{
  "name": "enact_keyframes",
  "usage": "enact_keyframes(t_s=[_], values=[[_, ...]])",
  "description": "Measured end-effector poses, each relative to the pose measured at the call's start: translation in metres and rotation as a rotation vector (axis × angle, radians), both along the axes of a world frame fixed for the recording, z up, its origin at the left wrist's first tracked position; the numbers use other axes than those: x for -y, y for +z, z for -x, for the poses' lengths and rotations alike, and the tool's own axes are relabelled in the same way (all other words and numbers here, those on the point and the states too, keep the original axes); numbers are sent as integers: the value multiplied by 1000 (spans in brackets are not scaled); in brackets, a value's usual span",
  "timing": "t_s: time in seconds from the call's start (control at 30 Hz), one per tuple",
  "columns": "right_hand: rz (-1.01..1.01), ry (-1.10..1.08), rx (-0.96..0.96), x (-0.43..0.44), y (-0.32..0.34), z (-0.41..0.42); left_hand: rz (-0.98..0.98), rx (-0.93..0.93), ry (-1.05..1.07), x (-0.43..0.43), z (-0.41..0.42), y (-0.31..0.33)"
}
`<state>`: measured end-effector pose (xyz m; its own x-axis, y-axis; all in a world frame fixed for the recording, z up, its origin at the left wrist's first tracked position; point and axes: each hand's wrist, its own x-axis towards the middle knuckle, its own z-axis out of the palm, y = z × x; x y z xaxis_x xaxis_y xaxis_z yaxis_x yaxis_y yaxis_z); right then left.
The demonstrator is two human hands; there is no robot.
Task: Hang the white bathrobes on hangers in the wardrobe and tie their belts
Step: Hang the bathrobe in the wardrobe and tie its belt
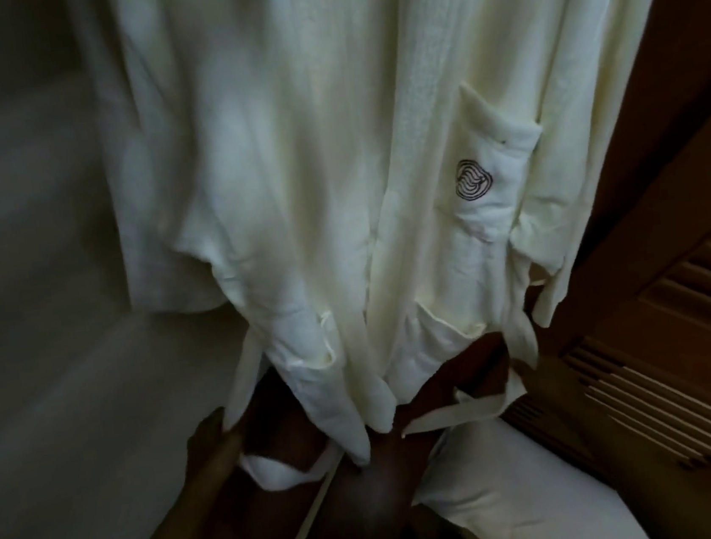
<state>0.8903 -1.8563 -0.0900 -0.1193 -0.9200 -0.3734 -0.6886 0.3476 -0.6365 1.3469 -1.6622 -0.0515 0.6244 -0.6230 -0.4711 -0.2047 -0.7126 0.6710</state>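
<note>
L hand [212, 436] grips belt [243, 370]; robe [286, 144] hung

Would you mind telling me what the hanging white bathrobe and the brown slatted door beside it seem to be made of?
White bathrobe: soft, matte cloth, probably cotton; it drapes in folds and looks faintly textured. Brown slatted door: wood, likely varnished; light glints along the slats.

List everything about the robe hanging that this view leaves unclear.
Head view only:
- The hanger and rail: above the top edge; the bathrobe runs out of frame.
- Whether the belt is knotted: the robe's hem covers its middle.
- The right hand: lost in dark shapes under the hem, grip unreadable.
- The left hand: grips a belt end, fingers blurred in the dimness.
- The pocket emblem: too small to read.
</note>
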Motion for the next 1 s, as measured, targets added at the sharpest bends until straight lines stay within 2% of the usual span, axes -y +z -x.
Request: enact_keyframes(t_s=[0.13, 0.27, 0.43, 0.5, 0.6, 0.73, 0.9, 1.0], values=[[-66, -38, -35, -20, -7, 22, 0, -1, 180, -40, 0, 2], [-163, -3, 54, -33, 1, 27, 18, -41, 285, -66, 6, 0], [-234, 186, 90, -46, -27, 55, 6, -80, 225, -89, 36, -34], [-235, 237, 78, -59, -37, 68, 29, -65, 211, -94, 72, -21], [-136, 390, 72, -89, -3, 61, 123, -163, 250, -92, 129, 10], [78, 451, 129, -112, 29, 49, 249, -186, 275, -81, 172, 17], [338, 529, 241, -135, 67, 21, 443, -581, 321, -69, 233, 51], [436, 621, 253, -146, 89, 0, 424, -546, 105, -64, 251, 66]])
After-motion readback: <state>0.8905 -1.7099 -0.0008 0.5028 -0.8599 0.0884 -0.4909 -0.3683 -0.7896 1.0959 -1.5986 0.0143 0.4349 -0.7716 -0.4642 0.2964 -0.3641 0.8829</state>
